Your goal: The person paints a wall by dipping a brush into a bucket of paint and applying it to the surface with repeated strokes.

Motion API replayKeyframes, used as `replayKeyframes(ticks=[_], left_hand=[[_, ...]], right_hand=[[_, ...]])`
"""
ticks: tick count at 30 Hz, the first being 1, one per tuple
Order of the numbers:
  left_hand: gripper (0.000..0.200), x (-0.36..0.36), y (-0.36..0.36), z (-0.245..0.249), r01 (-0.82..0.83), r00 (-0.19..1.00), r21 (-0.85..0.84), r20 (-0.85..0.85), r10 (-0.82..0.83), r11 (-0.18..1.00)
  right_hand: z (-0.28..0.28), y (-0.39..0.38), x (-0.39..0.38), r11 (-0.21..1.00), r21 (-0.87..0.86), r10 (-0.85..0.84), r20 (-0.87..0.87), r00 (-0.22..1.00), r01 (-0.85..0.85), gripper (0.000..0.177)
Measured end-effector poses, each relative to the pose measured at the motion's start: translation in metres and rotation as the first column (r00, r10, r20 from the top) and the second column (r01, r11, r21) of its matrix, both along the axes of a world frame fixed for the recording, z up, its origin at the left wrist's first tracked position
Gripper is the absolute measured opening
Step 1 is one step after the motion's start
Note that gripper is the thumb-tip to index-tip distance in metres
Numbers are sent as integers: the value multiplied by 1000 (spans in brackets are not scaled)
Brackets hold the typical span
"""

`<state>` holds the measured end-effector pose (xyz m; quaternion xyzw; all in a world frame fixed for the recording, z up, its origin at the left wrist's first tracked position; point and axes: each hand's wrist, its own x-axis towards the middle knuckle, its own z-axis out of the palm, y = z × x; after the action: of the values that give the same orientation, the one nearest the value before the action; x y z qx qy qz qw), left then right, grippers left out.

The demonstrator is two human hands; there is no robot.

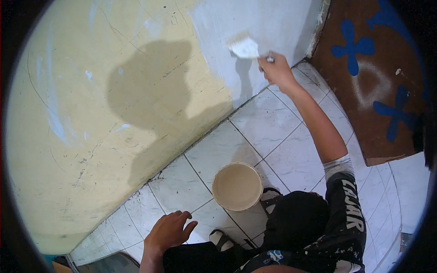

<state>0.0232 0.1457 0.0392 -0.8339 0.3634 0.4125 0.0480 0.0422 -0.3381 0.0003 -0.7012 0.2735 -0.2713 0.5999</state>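
Note:
My right hand is closed around the handle of a wide paintbrush, stretched out toward the wall. White paint covers the brush head, and its bristles point up and left, right at the white-painted part of the wall. My left hand hangs near my knee, thumb apart from loosely curled fingers, with nothing in it. Between my feet and the wall a round bucket stands on the floor, pale cream inside.
Yellow wall with cracks and white smears fills the left side. Pale floor tiles meet it along a dirty edge. A brown panel with blue shapes stands at the right. My sandalled foot is close to the bucket.

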Motion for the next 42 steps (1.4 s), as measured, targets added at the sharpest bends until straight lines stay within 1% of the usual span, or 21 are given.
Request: replayKeyframes(ticks=[1, 2, 4, 5, 7, 13, 14, 16, 17, 19, 20, 22, 25, 27, 31, 33, 35, 36, 38, 41, 42], left_hand=[[38, 0, 0, 1, 0, 1000, -1, 1, 0, 1000], [38, 0, -1, 1, 5, 1000, -3, 2, -5, 1000], [38, -1, -1, 3, 5, 1000, -10, -4, -5, 1000], [38, -2, -1, 5, 8, 1000, -21, 3, -8, 1000], [39, -4, -1, 6, 8, 1000, -35, 6, -8, 999], [39, -4, -2, 6, -19, 1000, -10, -3, 19, 1000], [39, -3, -3, 7, -28, 1000, -11, -8, 27, 1000], [39, -2, -4, 5, -32, 999, -2, -19, 32, 999], [39, -1, -3, 1, -24, 1000, -13, -8, 24, 1000], [39, 0, -1, -2, -15, 1000, -25, 0, 15, 1000], [39, 1, 0, -3, -18, 1000, -37, 2, 18, 999], [39, 2, -1, -3, -25, 1000, -54, 2, 25, 998], [39, 2, -5, 5, -55, 998, 5, -27, 55, 998], [38, 3, -4, 5, -45, 999, -1, 3, 45, 999], [39, 5, -2, 4, -44, 999, -14, -6, 44, 999], [39, 4, -2, 1, -45, 999, -2, -16, 45, 999], [39, 6, -1, 0, -45, 999, 9, -12, 45, 999], [39, 5, 1, -1, -36, 999, -4, -8, 36, 999], [39, 5, 1, -1, -30, 1000, -19, -5, 30, 999], [39, 4, -2, 1, -43, 999, -2, -11, 43, 999], [39, 3, -2, 1, -47, 999, -2, -11, 47, 999]], right_hand=[[-17, -3, -5, 1000, -4, 0, -92, 996, 0, 20], [-41, -8, -8, 1000, -5, 2, -93, 996, -2, 20], [-73, -13, -12, 977, -210, -76, -236, 969, 26, 20], [-77, -17, -11, 977, -213, -75, -240, 968, 23, 20], [-59, -14, -12, 992, -123, -16, -363, 932, -31, 19], [99, -16, 2, 948, -319, -27, -40, 999, 13, 21], [114, -21, 4, 949, -315, -29, -41, 999, 14, 21], [136, -26, 5, 921, -390, 78, 159, 984, -10, 18], [145, -24, 2, 923, -385, 74, 157, 985, -8, 18], [160, -13, -4, 967, -255, 49, 247, 968, 16, 20], [158, -9, -4, 966, -257, 49, 245, 968, 16, 20], [143, -1, -1, 988, -155, 41, 386, 922, 21, 21], [79, 12, 21, 989, -121, -26, 390, 920, 79, 18], [21, 18, 26, 998, 22, 49, 378, 924, -62, 20], [-89, 25, 10, 994, 111, 15, 44, 999, -20, 19], [-162, 24, 1, 999, -40, -37, -80, 996, 33, 19], [-225, 27, -4, 988, -145, -101, -291, 951, 61, 20], [-224, 33, -6, 988, -145, -99, -292, 951, 58, 20], [-220, 43, -3, 997, 69, -14, -389, 921, 44, 15], [-188, 33, 25, 998, -66, -30, -293, 956, 11, 15], [-166, 37, 29, 998, -66, -26, -293, 956, 7, 15]])
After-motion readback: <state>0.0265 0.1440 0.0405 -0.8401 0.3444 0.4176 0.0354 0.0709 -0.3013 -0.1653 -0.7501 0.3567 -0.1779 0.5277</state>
